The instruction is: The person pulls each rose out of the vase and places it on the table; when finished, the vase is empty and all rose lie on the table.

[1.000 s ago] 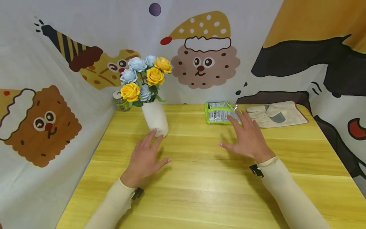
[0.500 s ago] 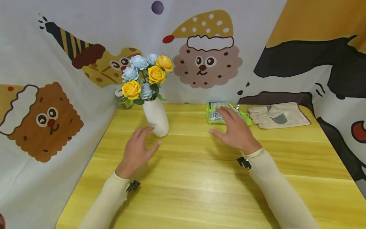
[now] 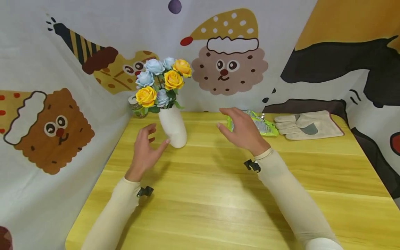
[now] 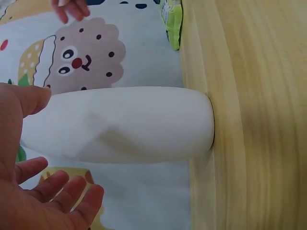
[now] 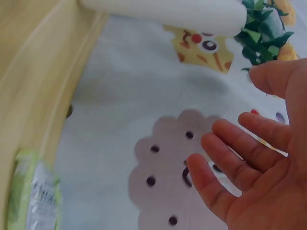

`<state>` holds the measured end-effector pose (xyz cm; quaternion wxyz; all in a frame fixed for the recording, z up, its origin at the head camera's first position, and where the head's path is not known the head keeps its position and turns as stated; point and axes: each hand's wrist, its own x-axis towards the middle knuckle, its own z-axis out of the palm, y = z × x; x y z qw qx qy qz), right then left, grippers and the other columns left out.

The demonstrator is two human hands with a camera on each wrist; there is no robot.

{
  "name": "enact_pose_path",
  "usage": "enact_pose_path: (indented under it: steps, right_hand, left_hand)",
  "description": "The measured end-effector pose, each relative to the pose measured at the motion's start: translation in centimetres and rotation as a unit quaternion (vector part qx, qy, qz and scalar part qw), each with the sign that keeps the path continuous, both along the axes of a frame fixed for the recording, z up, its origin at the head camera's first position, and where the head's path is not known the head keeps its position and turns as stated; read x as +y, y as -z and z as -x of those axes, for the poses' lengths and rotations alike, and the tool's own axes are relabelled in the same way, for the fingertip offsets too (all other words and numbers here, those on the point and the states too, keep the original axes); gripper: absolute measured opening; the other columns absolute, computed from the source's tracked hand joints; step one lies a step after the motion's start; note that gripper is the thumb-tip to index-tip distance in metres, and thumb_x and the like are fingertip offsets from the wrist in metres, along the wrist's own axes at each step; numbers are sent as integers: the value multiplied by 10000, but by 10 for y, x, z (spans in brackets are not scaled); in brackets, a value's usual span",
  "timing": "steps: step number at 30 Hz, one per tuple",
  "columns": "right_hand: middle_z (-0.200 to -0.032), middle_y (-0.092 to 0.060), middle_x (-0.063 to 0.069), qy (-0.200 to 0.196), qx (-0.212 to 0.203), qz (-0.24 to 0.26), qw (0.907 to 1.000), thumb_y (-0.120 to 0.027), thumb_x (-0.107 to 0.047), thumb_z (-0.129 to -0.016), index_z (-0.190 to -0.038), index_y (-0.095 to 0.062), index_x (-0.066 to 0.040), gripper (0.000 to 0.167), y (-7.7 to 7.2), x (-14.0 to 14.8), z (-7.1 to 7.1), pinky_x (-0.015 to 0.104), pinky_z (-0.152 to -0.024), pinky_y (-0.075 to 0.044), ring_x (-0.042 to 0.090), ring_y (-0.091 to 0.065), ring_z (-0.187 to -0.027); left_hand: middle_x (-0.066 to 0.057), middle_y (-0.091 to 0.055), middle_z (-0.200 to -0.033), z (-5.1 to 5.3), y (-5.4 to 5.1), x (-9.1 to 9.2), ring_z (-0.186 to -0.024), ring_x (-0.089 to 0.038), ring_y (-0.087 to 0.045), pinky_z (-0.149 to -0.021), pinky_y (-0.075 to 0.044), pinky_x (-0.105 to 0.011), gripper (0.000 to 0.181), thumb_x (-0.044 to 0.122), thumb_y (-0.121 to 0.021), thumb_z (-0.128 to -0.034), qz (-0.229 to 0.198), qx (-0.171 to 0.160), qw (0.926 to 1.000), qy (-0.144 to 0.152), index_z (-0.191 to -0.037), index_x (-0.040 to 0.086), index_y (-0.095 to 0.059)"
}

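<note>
A white vase (image 3: 173,127) stands upright at the left back of the table, filled with blue and yellow roses (image 3: 165,81). Close to its left side is my left hand (image 3: 145,152), thumb and fingers spread apart around the vase's near side; whether the thumb touches it I cannot tell. In the left wrist view the vase (image 4: 134,124) lies between the thumb and the loosely bent fingers, which grip nothing. My right hand (image 3: 243,132) hovers above the table to the right of the vase, fingers relaxed and holding nothing. It partly hides a green packet (image 3: 267,128).
A cotton work glove (image 3: 312,126) lies at the right back, beside the packet. Behind the vase stands a small jar (image 3: 136,107) with a pale lid. A cartoon-printed cloth (image 3: 103,114) hangs behind the wooden table (image 3: 203,201).
My left hand has moved up beside the vase, turning its palm toward it. The right hand has shifted left, from near the glove to in front of the packet. The vase stays put.
</note>
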<state>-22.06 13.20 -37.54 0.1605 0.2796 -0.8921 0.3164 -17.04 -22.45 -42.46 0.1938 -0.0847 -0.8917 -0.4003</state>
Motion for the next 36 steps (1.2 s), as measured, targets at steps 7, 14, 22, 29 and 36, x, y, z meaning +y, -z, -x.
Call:
enact_pose_path:
  steps: [7, 14, 22, 29, 36]
  right_hand:
    - [-1258, -748, 97, -353, 38, 674, 9971, -683, -267, -1035, -1382, -662, -74, 397, -14, -34, 15, 441, -905, -589, 257, -698, -1162]
    - [-1151, -785, 84, -551, -316, 1390, 9883, -660, -227, -1050, -1331, -695, -69, 324, -22, -66, 36, 392, -822, -619, 205, -737, -1024]
    - [-1171, -780, 90, -669, -506, 2170, 9726, -639, -221, -1068, -1311, -715, -57, 303, -39, -101, 53, 338, -892, -600, 186, -727, -1029]
    - [-1195, -770, 116, -963, -1063, 2753, 9506, -602, -208, -1083, -1389, -670, -93, 334, -53, -123, 63, 324, -851, -603, 161, -712, -990]
    - [-1131, -726, 106, -832, -1608, 2933, 9387, -596, -159, -1075, -1421, -640, -67, 360, -61, -133, 69, 361, -778, -620, 233, -673, -934]
  left_hand:
    - [-214, -489, -1478, 17, 0, 4, -1367, -387, -510, -1078, -528, -572, 830, 300, -843, -910, -679, -233, 9974, 94, -1568, 45, -407]
    - [-192, -479, -1516, 31, 1, 6, -1402, -371, -491, -1095, -504, -587, 840, 269, -866, -888, -1367, -345, 9899, 126, -1567, 66, -415]
    - [-141, -488, -1494, 38, 11, 10, -1356, -342, -512, -1047, -509, -619, 831, 240, -891, -859, -1784, -422, 9829, 201, -1546, 116, -440]
    - [-146, -520, -1449, 40, 16, 16, -1290, -292, -546, -1001, -555, -600, 850, 249, -914, -839, -1868, -432, 9814, 22, -1526, 88, -440]
    - [-138, -523, -1462, 43, 17, 23, -1351, -307, -525, -1046, -515, -627, 867, 289, -922, -829, -1972, -405, 9795, -62, -1523, 107, -435]
